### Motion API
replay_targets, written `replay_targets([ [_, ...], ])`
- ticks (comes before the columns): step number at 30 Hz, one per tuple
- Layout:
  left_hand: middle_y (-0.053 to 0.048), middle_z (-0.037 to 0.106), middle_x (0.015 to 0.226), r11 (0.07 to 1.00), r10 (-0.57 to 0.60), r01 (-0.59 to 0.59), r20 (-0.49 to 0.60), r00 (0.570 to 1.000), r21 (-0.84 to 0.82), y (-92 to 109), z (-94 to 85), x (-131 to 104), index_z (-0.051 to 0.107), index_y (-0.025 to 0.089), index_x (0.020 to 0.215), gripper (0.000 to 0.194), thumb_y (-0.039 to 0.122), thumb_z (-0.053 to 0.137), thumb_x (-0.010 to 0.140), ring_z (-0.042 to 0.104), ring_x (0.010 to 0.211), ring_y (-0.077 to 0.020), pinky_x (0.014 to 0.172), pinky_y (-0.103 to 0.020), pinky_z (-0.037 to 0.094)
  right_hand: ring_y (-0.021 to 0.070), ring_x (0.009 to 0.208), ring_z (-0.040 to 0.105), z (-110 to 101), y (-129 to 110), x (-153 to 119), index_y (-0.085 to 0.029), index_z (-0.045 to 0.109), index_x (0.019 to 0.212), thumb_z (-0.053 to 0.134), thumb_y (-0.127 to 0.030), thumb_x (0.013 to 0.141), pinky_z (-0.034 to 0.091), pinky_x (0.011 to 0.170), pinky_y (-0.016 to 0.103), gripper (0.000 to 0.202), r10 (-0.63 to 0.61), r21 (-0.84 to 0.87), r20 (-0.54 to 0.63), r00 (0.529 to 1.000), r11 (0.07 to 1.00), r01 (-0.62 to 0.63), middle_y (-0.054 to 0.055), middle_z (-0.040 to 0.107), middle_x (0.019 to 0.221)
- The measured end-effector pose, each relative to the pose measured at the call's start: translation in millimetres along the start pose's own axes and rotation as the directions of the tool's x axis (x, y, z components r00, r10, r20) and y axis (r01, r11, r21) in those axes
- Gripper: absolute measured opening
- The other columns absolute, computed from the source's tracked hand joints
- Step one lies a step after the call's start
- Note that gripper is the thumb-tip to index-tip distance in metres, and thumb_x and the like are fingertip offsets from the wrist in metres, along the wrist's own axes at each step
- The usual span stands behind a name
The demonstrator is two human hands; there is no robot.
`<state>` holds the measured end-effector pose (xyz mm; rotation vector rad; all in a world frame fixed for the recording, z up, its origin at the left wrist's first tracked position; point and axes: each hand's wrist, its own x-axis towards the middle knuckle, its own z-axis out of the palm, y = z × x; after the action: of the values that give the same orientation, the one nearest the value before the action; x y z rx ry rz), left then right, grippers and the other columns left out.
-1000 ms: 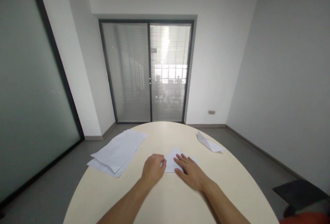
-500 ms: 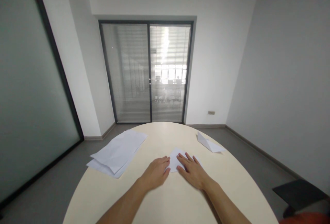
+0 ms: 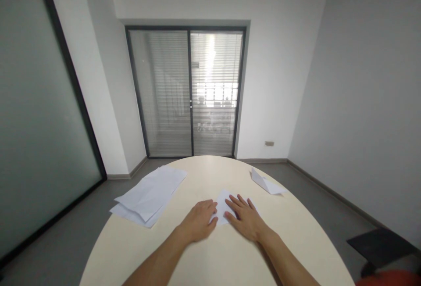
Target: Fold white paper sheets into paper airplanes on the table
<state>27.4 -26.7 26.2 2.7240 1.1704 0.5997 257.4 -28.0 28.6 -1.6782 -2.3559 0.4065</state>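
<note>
Head view: white paper (image 3: 222, 207) between two hands, flat on table (image 3: 210, 255).
Right grip (image 3: 241, 216) unclenched, fingers spread over paper's right part; left grip (image 3: 201, 220) at its left edge, fingers together, whether pinching cannot tell.

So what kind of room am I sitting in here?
Probably a small office meeting room: there's a round-edged table, a glass door with blinds, and a frosted glass panel on the left.

Left hand (image 3: 200, 221): uncurled from its earlier pinch, fingertips farther right.
Right hand (image 3: 245, 220): slightly farther right.
Paper (image 3: 222, 199): near edge now slanted, previously level.
</note>
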Motion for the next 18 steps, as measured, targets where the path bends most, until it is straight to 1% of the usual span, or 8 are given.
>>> replay_targets([
  [2,-0.008,0.063,0.115,1.0,-0.005,0.005,-0.001,1.0,-0.004,0.6,-0.7,0.7,0.057,0.019,0.109,0.023,0.018,0.045,0.089,0.057,0.111,-0.0223,0.102,-0.036,0.041,0.0298,0.147,0.012,-0.4,1.2,-0.4,-0.03,0.037,0.147,0.024,-0.067,0.093,0.005,0.118,0.053,0.067,-0.029,0.02,0.018,0.999,0.999,0.029,0.003,0.025,0.158],
  [4,-0.007,0.062,0.116,1.0,0.01,-0.01,-0.005,1.0,-0.022,-1.0,-0.2,0.7,0.057,0.02,0.101,0.022,0.012,0.044,0.085,0.056,0.111,-0.0212,0.102,-0.035,0.041,0.0283,0.147,0.013,-1.0,3.2,-0.7,-0.031,0.038,0.146,0.021,-0.065,0.094,0.007,0.118,0.052,0.064,-0.05,0.045,0.031,0.998,0.998,0.049,0.002,0.026,0.158],
  [5,-0.007,0.061,0.119,0.999,0.022,-0.022,-0.009,1.0,-0.038,-2.6,0.4,0.3,0.057,0.019,0.101,0.024,0.009,0.044,0.084,0.055,0.113,-0.021,0.103,-0.034,0.04,0.0277,0.147,0.013,-1.3,4.3,-0.8,-0.032,0.038,0.146,0.019,-0.064,0.095,0.007,0.118,0.052,0.064,-0.058,0.055,0.032,0.998,0.997,0.056,0.001,0.026,0.158],
  [8,-0.006,0.061,0.123,0.995,0.04,-0.041,-0.014,0.999,-0.094,-8.2,1.7,-1.7,0.057,0.02,0.112,0.036,0.007,0.042,0.082,0.056,0.112,-0.0199,0.102,-0.033,0.041,0.0264,0.147,0.015,-1.6,7.5,-0.6,-0.031,0.039,0.146,0.018,-0.062,0.096,0.008,0.118,0.051,0.062,-0.073,0.079,0.027,0.997,0.994,0.071,0.001,0.028,0.157],
  [11,-0.004,0.066,0.113,0.992,0.027,-0.028,-0.006,1.0,-0.122,-10.2,0.3,-2.8,0.054,0.021,0.125,0.043,0.01,0.042,0.084,0.06,0.105,-0.0201,0.098,-0.033,0.045,0.026,0.147,0.016,-0.9,12.0,0.3,-0.028,0.039,0.146,0.019,-0.06,0.097,0.009,0.118,0.05,0.061,-0.077,0.087,0.025,0.997,0.993,0.075,0.003,0.03,0.156],
  [13,-0.004,0.068,0.11,0.992,0.019,-0.019,-0.002,1.0,-0.124,-8.3,-1.7,-2.5,0.055,0.022,0.126,0.043,0.013,0.044,0.086,0.061,0.105,-0.0209,0.097,-0.033,0.045,0.0261,0.146,0.018,-1.0,17.3,0.8,-0.027,0.04,0.146,0.019,-0.057,0.097,0.012,0.118,0.049,0.061,-0.04,0.071,0.013,0.999,0.997,0.039,0.004,0.03,0.156],
  [16,-0.005,0.068,0.112,0.994,0.002,-0.003,-0.005,1.0,-0.11,-3.5,-4.5,-1.4,0.058,0.022,0.124,0.038,0.018,0.044,0.089,0.061,0.107,-0.0212,0.097,-0.033,0.045,0.0282,0.145,0.021,-2.7,28.8,0.3,-0.024,0.04,0.146,0.022,-0.052,0.098,0.018,0.116,0.05,0.058,0.088,0.006,-0.041,0.995,0.996,-0.088,0.006,0.03,0.156],
  [18,-0.006,0.067,0.116,0.995,-0.003,0.002,-0.013,1.0,-0.104,-1.3,-5.3,-0.9,0.059,0.022,0.125,0.037,0.021,0.041,0.093,0.061,0.109,-0.021,0.097,-0.033,0.045,0.0287,0.144,0.024,-4.8,37.0,-0.6,-0.022,0.042,0.145,0.028,-0.047,0.097,0.019,0.116,0.049,0.055,0.142,-0.043,-0.092,0.986,0.988,-0.147,0.007,0.035,0.154],
])
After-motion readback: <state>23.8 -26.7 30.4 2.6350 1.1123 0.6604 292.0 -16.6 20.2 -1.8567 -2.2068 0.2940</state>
